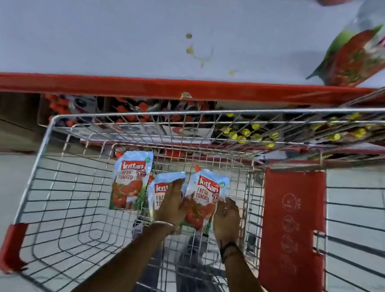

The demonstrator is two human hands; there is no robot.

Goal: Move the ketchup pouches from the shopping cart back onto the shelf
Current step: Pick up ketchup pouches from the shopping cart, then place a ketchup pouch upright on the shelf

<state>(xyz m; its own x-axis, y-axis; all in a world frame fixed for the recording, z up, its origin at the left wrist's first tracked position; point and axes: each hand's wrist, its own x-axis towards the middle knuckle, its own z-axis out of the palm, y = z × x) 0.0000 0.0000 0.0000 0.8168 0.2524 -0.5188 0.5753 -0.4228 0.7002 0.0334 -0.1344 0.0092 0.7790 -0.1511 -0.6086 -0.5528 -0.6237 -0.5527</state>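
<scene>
Three ketchup pouches stand in the wire shopping cart (pixel 35 169). The left pouch (pixel 130 181) leans apart from the others. My left hand (pixel 172 205) lies over the middle pouch (pixel 159 191), its fingers wrapped around the pouch's right edge. My right hand (pixel 227 219) curls its fingertips on the right edge of the right pouch (pixel 204 197). Above the cart is the white shelf (pixel 103 34) with its red front edge. One ketchup pouch on the shelf (pixel 367 53) stands at the right, and several blurred ones line the back.
Yellowish stains (pixel 190 49) mark the middle of the shelf. A lower shelf holds red-capped bottles (pixel 130 111) and yellow-capped bottles (pixel 245 132) behind the cart's front wall. The cart's red child-seat flap (pixel 292 230) stands at my right. Tiled floor lies below.
</scene>
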